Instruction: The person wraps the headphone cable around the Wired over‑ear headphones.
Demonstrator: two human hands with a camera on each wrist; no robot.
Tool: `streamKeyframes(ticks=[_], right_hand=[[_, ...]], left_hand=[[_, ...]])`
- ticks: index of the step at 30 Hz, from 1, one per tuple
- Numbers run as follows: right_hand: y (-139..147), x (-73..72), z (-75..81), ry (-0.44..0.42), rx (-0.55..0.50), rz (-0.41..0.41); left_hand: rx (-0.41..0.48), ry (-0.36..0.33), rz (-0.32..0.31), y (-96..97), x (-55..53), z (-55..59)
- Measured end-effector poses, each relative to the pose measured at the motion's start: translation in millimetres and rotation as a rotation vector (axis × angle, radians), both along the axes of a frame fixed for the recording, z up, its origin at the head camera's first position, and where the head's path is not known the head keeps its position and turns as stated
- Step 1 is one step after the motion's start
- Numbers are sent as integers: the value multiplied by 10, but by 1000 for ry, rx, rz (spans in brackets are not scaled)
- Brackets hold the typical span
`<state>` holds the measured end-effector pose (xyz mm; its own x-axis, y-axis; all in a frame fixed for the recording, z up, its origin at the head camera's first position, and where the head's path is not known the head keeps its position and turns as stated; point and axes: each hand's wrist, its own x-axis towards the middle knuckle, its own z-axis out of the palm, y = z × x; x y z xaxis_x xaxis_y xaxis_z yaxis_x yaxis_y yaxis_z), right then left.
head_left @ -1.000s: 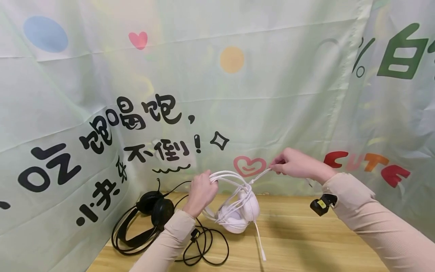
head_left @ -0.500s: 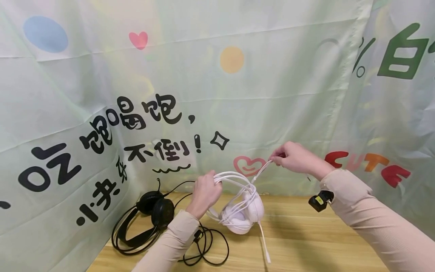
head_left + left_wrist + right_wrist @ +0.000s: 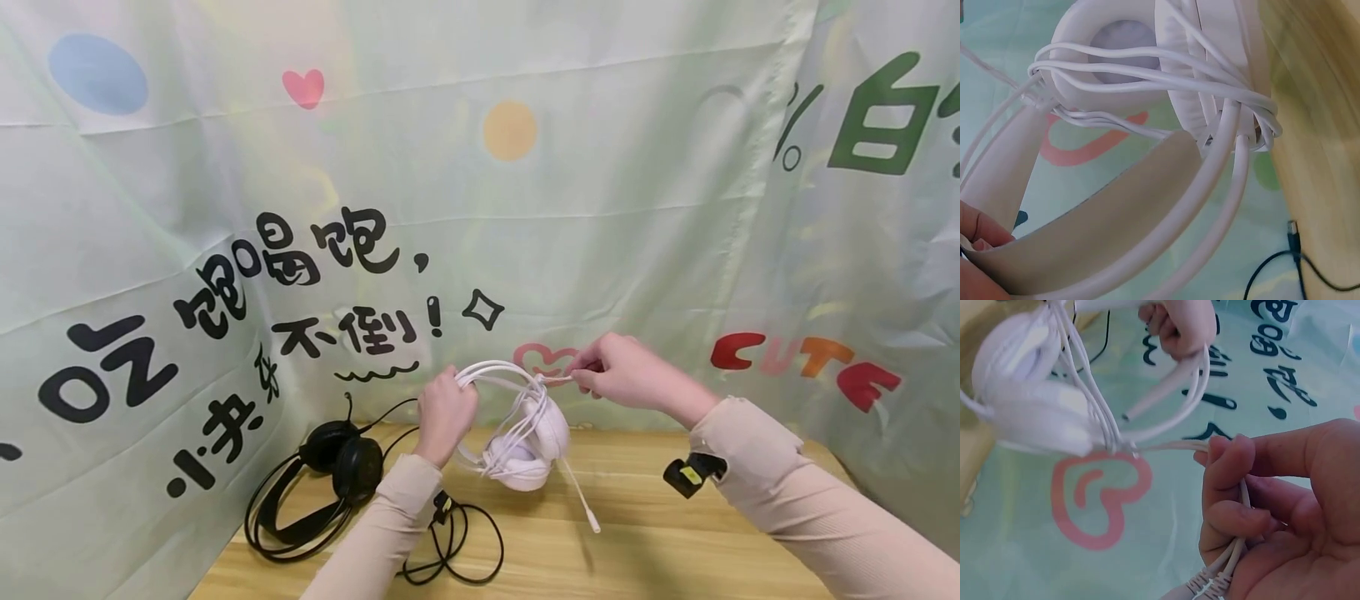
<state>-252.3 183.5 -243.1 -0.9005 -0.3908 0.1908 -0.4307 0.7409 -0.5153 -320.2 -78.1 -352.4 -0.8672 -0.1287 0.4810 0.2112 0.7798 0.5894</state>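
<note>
A white headset [image 3: 551, 429] with a thin microphone boom [image 3: 581, 496] hangs over the table, its white cable wound around the earcups. My left hand [image 3: 446, 412] grips it by the headband; in the left wrist view the thumb and fingers close on the padded band [image 3: 1104, 219]. To the right, my right hand [image 3: 626, 375] pinches a doubled stretch of the white cable [image 3: 1175, 445], pulled straight from the wrapped bundle beside one earcup. Two plug ends with ribbed sleeves [image 3: 1207, 584] stick out below the right palm in the right wrist view.
Black headphones [image 3: 358, 468] lie at the left of the wooden table [image 3: 675, 517]. Their black cable [image 3: 491, 517] is looped on the tabletop near my left forearm. A printed cloth [image 3: 622, 167] stands as a wall behind and at the sides.
My right hand first rose a little, then came down and left, closer to the headset. The headset swung right, then back left and up in my left hand. The black headphones stay put.
</note>
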Motion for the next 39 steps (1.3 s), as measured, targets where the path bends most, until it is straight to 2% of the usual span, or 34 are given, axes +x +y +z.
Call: streamKeyframes(ticks=[6, 11, 16, 19, 22, 26, 30, 35, 39], right_hand=[[-99, 93, -131, -27, -52, 25], [-152, 146, -248, -95, -142, 51], [-186, 185, -296, -146, -197, 25], [-204, 192, -313, -146, -186, 3], [-223, 188, -325, -110, -164, -16], [-262, 187, -323, -70, -143, -66], [-292, 200, -290, -68, -117, -100], [-310, 217, -286, -63, -76, -108], [-314, 218, -314, -60, -61, -109]], left_hand=[[148, -51, 11, -7, -58, -13], [304, -85, 5, -2, -97, -27], [453, -136, -20, 15, -111, -42], [537, -174, -34, 35, -113, -47], [610, -202, -33, 60, -115, -50], [702, -210, -54, 92, -95, -48], [788, -224, -93, 121, -69, -48], [856, -247, -144, 149, -35, -58], [877, -254, -170, 167, -24, -76]])
